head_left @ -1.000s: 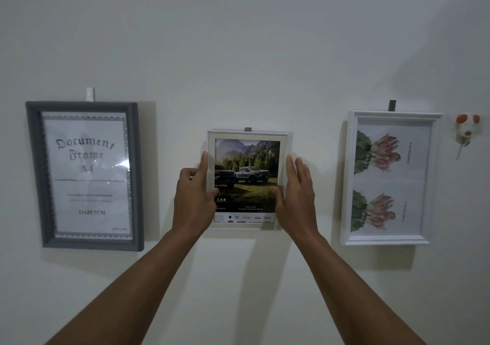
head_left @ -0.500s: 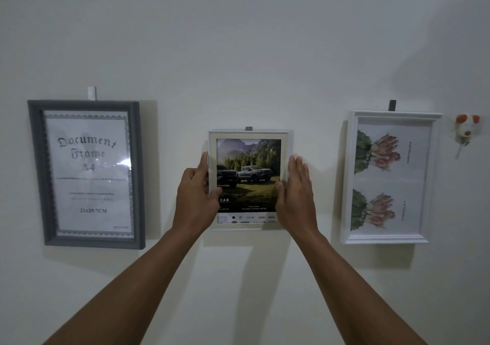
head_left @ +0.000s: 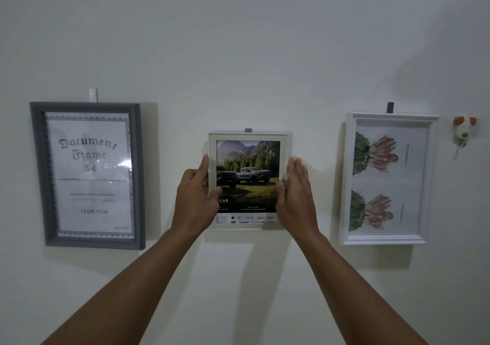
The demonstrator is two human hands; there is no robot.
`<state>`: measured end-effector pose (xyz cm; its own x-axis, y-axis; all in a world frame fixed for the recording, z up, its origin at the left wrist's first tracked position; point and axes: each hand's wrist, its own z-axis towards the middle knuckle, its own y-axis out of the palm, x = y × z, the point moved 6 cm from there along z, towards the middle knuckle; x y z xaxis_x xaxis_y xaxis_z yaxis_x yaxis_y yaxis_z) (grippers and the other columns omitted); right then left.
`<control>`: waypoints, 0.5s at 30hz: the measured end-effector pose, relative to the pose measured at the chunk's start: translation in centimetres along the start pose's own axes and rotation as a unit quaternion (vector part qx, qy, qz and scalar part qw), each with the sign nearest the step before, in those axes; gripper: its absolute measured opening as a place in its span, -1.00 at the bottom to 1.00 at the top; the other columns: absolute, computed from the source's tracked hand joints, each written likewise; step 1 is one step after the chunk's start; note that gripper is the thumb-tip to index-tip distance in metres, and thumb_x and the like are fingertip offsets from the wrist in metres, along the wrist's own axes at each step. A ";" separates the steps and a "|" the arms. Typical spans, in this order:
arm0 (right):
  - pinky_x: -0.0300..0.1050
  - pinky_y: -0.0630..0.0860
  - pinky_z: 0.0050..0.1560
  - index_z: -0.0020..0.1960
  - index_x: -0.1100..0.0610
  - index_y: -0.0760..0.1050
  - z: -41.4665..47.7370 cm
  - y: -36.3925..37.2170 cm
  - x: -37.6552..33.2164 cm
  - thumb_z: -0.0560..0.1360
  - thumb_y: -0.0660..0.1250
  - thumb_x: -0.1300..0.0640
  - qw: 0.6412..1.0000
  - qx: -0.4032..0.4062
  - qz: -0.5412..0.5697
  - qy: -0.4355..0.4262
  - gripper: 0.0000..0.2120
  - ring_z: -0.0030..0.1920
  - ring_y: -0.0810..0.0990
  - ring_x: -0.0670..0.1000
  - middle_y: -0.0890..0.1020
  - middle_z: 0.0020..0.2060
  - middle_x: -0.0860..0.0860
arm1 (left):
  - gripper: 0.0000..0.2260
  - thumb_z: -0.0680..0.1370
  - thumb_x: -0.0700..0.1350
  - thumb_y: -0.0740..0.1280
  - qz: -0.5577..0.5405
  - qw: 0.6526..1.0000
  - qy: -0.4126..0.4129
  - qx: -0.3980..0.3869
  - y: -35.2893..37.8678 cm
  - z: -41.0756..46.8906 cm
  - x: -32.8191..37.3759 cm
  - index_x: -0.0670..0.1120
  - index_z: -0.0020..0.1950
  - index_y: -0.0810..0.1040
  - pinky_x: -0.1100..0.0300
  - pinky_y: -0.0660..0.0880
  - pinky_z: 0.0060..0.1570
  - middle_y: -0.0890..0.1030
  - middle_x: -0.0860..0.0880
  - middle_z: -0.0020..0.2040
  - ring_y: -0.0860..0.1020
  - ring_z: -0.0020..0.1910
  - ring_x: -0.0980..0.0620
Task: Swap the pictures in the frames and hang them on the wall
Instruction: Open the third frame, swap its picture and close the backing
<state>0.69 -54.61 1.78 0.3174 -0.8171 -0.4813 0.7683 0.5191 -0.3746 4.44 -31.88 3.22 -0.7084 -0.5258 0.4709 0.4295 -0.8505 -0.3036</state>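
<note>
A small white frame (head_left: 248,136) with a picture of pickup trucks hangs on the wall at centre, under a small grey hook (head_left: 248,130). My left hand (head_left: 196,196) grips the frame's left edge, thumb on the front and fingers behind. My right hand (head_left: 295,193) holds the right edge, its fingers straight along the side and its thumb on the picture. To the left hangs a grey frame (head_left: 87,242) with a "Document Frame A4" sheet. To the right hangs a white frame (head_left: 384,238) with a flower picture turned sideways.
A white hook (head_left: 93,95) sits above the grey frame and a dark hook (head_left: 390,107) above the right frame. A small orange-and-white toy figure (head_left: 463,130) hangs at the far right. The wall around is plain white.
Both hands stay on the small frame's edges, and the right fingers have shifted a little outward off its front. The view has shifted slightly.
</note>
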 end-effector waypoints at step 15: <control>-0.01 0.40 0.36 0.49 0.08 0.30 -1.5 -8.3 -0.5 0.62 0.23 -0.04 0.998 -0.007 -0.058 0.030 -0.52 0.37 0.44 0.01 0.49 0.37 0.01 | -0.74 0.56 -0.09 0.34 -0.045 0.995 0.091 0.015 0.8 -4.0 7.4 -0.11 0.23 0.57 0.14 0.57 0.06 0.61 -0.01 0.08 0.58 0.02 0.08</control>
<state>-6.71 -58.10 3.95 0.1928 -0.8552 -0.4811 0.7898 0.4262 -0.4411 -2.67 -36.45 3.17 -0.8329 -0.4389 0.3372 0.3747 -0.8955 -0.2399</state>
